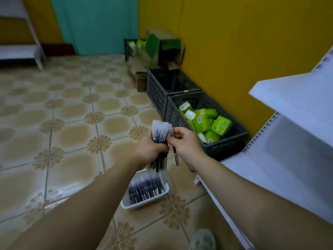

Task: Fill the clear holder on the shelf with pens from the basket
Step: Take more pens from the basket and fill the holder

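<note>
Fingers (162, 147) of left hand (149, 150) around pens (159, 130)

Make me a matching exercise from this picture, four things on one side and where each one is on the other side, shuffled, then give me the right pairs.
Things
1. bundle of pens
2. single pen
3. white basket
4. green packs

Places
A. in the grey crate
B. on the tiled floor
C. gripped in the left hand
D. pinched by the right hand

Pairs: 1-C, 2-D, 3-B, 4-A
</note>
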A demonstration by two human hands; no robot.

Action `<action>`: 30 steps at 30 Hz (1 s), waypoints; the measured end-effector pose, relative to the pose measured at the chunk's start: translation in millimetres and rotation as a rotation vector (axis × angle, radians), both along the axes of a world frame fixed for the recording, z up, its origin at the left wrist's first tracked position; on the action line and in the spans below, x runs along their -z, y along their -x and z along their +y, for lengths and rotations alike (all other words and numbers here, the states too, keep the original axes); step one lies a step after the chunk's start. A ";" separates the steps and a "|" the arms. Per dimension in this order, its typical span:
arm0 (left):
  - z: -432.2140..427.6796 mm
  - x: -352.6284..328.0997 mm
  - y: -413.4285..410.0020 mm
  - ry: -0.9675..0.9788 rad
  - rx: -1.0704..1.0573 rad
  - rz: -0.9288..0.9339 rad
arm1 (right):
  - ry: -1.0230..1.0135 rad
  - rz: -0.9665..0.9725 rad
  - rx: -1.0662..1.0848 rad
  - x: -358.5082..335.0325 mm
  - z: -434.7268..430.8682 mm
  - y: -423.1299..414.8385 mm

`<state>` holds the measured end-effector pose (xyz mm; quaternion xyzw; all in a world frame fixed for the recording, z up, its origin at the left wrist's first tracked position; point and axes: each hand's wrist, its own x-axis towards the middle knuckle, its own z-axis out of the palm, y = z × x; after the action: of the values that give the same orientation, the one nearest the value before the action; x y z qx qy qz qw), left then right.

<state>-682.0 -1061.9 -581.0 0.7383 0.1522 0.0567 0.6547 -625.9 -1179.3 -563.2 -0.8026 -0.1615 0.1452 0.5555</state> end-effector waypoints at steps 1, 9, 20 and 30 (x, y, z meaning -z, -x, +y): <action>-10.4 -20.8 6.4 -0.027 0.022 -0.032 | -0.002 -0.042 0.010 -19.4 -13.0 7.6; -119.8 -148.1 43.8 -0.197 0.179 -0.248 | -0.048 -0.301 0.177 -140.1 -135.8 63.9; -261.8 -216.7 53.0 -0.204 0.403 -0.414 | -0.054 -0.434 0.459 -208.3 -281.4 118.8; -347.8 -246.7 36.9 -0.230 0.598 -0.526 | 0.037 -0.494 0.763 -237.1 -368.0 126.9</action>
<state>-718.9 -1409.7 -334.4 0.7785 -0.2487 0.0674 0.5723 -752.8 -1547.3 -326.1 -0.8252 0.0207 -0.2628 0.4995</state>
